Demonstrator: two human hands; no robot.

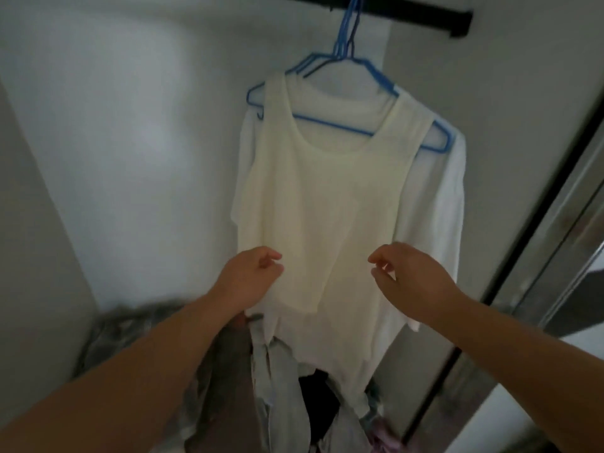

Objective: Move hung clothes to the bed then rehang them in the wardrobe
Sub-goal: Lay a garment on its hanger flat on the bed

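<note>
Cream ribbed tank top (313,204) hangs long axis vertical, neck up, on thin blue wire hangers (346,60) from the black rail (425,19); left hand (251,276) and right hand (411,276) loosely curled before its hem, gripping nothing.

No legible text, perhaps from blur.

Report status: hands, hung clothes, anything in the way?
Left hand and right hand loosely curled, empty, at cream tank top. Top on blue hangers on rail. Clothes pile below.
</note>
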